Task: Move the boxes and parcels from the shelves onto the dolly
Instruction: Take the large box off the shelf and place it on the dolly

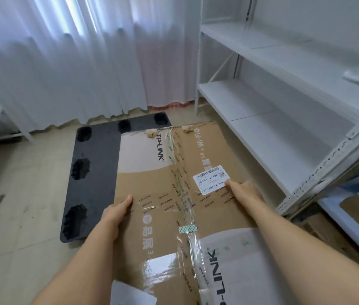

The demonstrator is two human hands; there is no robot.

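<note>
a large tp-link carton [174, 183] is carried flat between both arms, its far end hanging over the right part of the black dolly [95, 161] on the tiled floor [20, 216]. whether that far end already touches the deck i cannot tell. the left hand [117, 213] holds the carton's left edge, thumb lying on top and the other fingers wrapped out of sight beneath. the right hand [243, 192] grips the right edge in the same way, its thumb reaching onto the white shipping label [211, 179]. a second box face with the same brand [240, 271] sits nearer, close to the person's body, and a white slip [132, 293] shows at the near edge.

the white shelves [284, 111] stand to the right, mostly bare here, with more cartons [328, 234] low on the near right. a curtain [75, 62] closes the far side.

the risk i see is in the landing. the carton looks lined up toward the dolly's right side, so it may overhang and tip, or nudge the dolly so it rolls off. the glossy tape [185, 205] along the seam looks slick, so the thumbs could slide. fingers under the edges could get pinched if it drops flat.
</note>
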